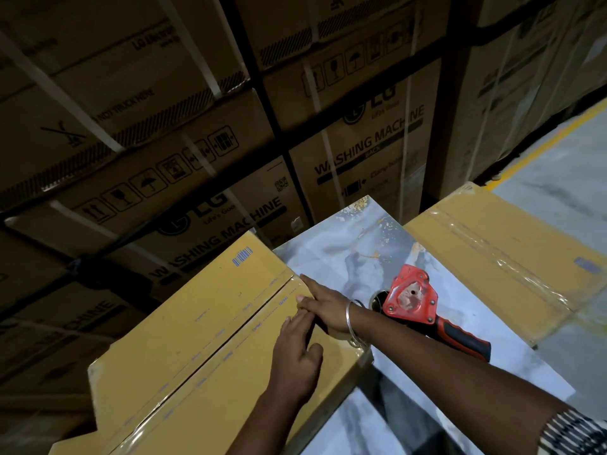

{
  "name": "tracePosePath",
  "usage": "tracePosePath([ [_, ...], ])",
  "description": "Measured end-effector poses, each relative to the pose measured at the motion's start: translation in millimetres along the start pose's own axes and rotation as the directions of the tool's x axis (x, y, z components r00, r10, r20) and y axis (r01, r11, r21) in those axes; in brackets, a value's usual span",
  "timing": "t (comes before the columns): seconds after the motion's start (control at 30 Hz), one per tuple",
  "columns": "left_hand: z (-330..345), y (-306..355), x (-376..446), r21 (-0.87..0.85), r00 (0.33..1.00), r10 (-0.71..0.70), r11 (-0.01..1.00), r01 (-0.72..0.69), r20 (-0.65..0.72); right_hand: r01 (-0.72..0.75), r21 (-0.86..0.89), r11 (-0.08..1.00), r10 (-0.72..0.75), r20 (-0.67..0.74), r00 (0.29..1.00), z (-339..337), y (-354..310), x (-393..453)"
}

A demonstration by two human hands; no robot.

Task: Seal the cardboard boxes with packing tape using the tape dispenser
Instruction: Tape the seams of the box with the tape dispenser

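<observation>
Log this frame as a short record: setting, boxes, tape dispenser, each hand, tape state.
setting: warehouse, stacked washing machine cartons behind a marbled table
near box: on the table's left, clear tape along its centre seam
far box: on the right, taped across the top
tape dispenser: red, lying on the table, unheld
left hand: fingers flat on the near box
right hand: fingers pressing the near box at its far edge

"LG" and "WASHING MACHINE" read on the stacked cartons (368, 149) behind the table (345, 257); "DO NOT TRUCK HERE" higher left.
</observation>
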State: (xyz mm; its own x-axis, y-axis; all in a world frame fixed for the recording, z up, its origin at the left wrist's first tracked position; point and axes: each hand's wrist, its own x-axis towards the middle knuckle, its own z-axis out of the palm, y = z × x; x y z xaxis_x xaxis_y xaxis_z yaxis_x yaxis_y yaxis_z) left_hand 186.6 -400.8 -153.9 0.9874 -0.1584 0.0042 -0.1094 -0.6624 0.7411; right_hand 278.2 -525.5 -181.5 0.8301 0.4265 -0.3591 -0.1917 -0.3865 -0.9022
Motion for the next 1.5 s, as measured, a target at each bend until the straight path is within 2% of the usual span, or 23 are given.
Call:
tracePosePath([
  [0.07,-7.8,-3.2,1.9,-0.154,0.99,-0.069,0.987,0.05,-0.119,0.002,-0.035,0.999,-0.003,-0.012,1.0,-1.9,0.7,-0.9],
  [0.1,-11.5,-3.4,4.6,-0.174,0.979,-0.091,0.983,0.059,-0.181,0.007,-0.051,0.999,-0.008,-0.021,1.0,-1.9,0.2,-2.2],
  [0.2,-20.6,-2.7,18.1,-0.04,0.972,-0.035,0.999,0.026,-0.234,0.007,-0.069,0.998,-0.011,-0.051,0.999,1.0,1.3,-12.3],
  [0.3,-30.0,-4.4,40.0,0.168,0.987,0.011,0.986,0.016,-0.161,0.017,-0.06,0.998,-0.021,-0.066,0.998,5.7,9.0,-24.4],
  [0.43,-39.8,-8.9,80.0,0.453,0.987,0.096,0.88,-0.143,0.126,-0.013,0.062,0.998,0.019,-0.094,0.995,7.8,17.6,-32.4],
  [0.53,-46.6,-16.6,100.0,0.56,0.964,0.095,0.798,-0.223,0.249,-0.02,0.104,0.994,0.034,-0.129,0.991,7.6,17.2,-33.0],
  [0.63,-48.6,-20.0,106.3,0.574,0.948,0.174,0.761,-0.301,0.266,-0.051,0.079,0.996,0.064,-0.176,0.982,5.8,18.1,-29.1],
  [0.73,-46.2,-16.3,116.9,0.563,0.934,0.169,0.759,-0.326,0.314,-0.061,0.065,0.996,0.073,-0.199,0.977,3.8,11.6,-24.4],
  [0.87,-60.0,-15.5,133.0,0.472,0.916,0.136,0.823,-0.316,0.377,-0.025,-0.065,0.998,0.017,-0.133,0.991,1.5,3.7,-16.3],
  [0.93,-72.3,-24.3,141.3,0.543,0.934,0.193,0.77,-0.335,0.302,-0.039,-0.052,0.998,0.034,-0.097,0.995,1.8,6.1,-13.8],
  [1.0,-81.7,-36.5,146.0,0.678,0.937,0.251,0.647,-0.349,0.242,-0.06,-0.042,0.997,0.055,-0.104,0.993,1.9,10.0,-12.0],
  [1.07,-83.9,-45.3,147.0,0.705,0.941,0.236,0.623,-0.339,0.243,-0.086,-0.059,0.995,0.078,-0.118,0.99,0.9,8.3,-10.2],
  [1.2,-77.1,-49.5,150.0,0.58,0.947,0.254,0.749,-0.321,0.195,-0.135,-0.228,0.964,0.095,-0.178,0.979,-1.5,-12.2,2.3],
  [1.27,-76.1,-47.0,155.4,0.432,0.975,0.203,0.875,-0.22,0.088,-0.121,-0.221,0.968,0.081,-0.18,0.98,-0.7,-24.9,13.4],
  [1.33,-77.6,-44.2,162.5,0.315,0.992,0.1,0.947,-0.069,-0.083,-0.068,-0.198,0.978,0.037,-0.157,0.987,2.0,-34.4,23.4],
  [1.43,-84.7,-46.4,180.5,0.227,0.947,-0.042,0.967,0.119,-0.317,-0.063,-0.212,0.975,0.045,-0.088,0.995,6.3,-36.8,29.8],
  [1.5,-91.9,-53.5,195.7,0.228,0.936,-0.139,0.948,0.22,-0.324,-0.084,-0.199,0.976,0.072,-0.069,0.995,7.0,-33.2,31.1],
])
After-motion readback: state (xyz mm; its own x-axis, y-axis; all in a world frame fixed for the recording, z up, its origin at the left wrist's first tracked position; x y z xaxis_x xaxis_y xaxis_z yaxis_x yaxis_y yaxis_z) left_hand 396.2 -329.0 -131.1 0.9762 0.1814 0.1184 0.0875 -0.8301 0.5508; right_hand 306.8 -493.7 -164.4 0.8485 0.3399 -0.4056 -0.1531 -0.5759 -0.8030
